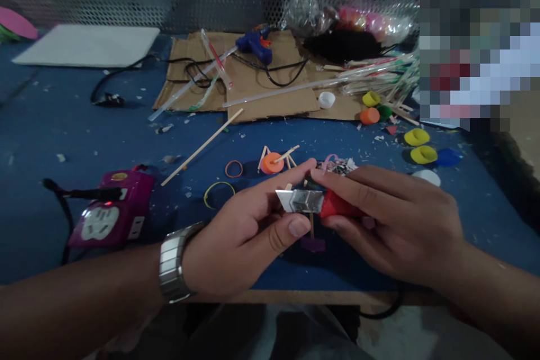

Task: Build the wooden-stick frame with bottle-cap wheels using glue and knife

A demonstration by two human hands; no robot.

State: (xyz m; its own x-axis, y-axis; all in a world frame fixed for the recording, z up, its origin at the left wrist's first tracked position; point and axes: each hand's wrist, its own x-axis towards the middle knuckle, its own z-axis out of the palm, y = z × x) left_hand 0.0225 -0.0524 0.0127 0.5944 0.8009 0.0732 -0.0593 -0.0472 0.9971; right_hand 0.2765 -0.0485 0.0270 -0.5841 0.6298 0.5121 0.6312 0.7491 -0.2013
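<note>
My right hand point(400, 219) grips a box cutter with a red handle point(340, 205). Its short metal blade point(291, 201) points left, in the gap between the thumb and fingers of my left hand point(240, 242). My left hand is curled closed beside the blade, and what it holds is mostly hidden. A pale bit of wood point(288, 186) shows just behind the blade. Below the cutter are a thin stick point(312, 226) and a small purple piece point(313, 244). Just beyond my fingers sits an orange bottle cap point(272, 163) with short wooden sticks around it.
A purple power strip point(113, 208) with a plugged-in cord lies left. A long wooden stick point(202, 146) and rubber bands point(233, 169) are nearer the middle. Behind, cardboard point(274, 90) carries a blue glue gun point(256, 45). Several bottle caps point(417, 136) lie right.
</note>
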